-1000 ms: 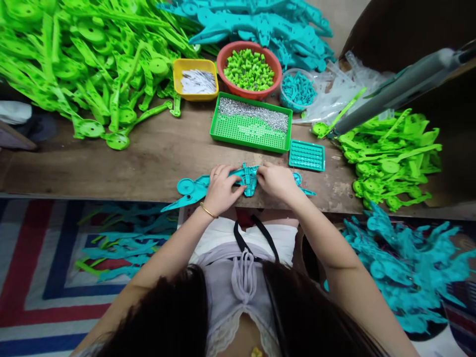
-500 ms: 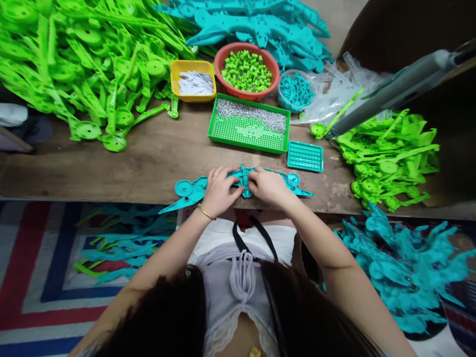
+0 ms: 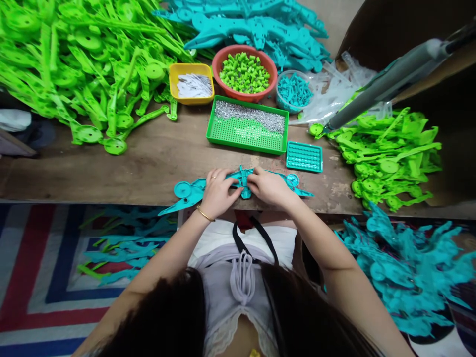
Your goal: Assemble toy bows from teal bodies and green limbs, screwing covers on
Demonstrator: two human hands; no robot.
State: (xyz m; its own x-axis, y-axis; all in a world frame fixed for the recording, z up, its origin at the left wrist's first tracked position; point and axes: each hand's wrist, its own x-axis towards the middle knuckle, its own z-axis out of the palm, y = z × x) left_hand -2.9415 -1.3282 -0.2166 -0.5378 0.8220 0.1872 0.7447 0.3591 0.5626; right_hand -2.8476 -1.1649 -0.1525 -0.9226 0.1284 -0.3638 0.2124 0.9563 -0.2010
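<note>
A long teal plastic part [image 3: 189,193] lies crosswise near the front edge of the wooden table, with round discs toward both ends and a short crosspiece at its middle. My left hand [image 3: 219,190] grips it just left of the crosspiece, thumb and fingers at its edges. On the right side of the crosspiece, my right hand [image 3: 268,186] is closed on the same part with bent fingers. Whether a small piece is between my right fingertips is hidden.
Behind are a green tray [image 3: 245,144] of metal bits, a teal tray [image 3: 304,157], a yellow box [image 3: 191,100], a red bowl [image 3: 244,94] and a tub [image 3: 295,90]. Green parts [image 3: 89,74] pile up left and right. A grey tool [image 3: 386,84] hangs at right.
Both hands stay on the teal part in nearly the same pose. The view has shifted slightly, and the grey tool at right hangs a little lower in the picture.
</note>
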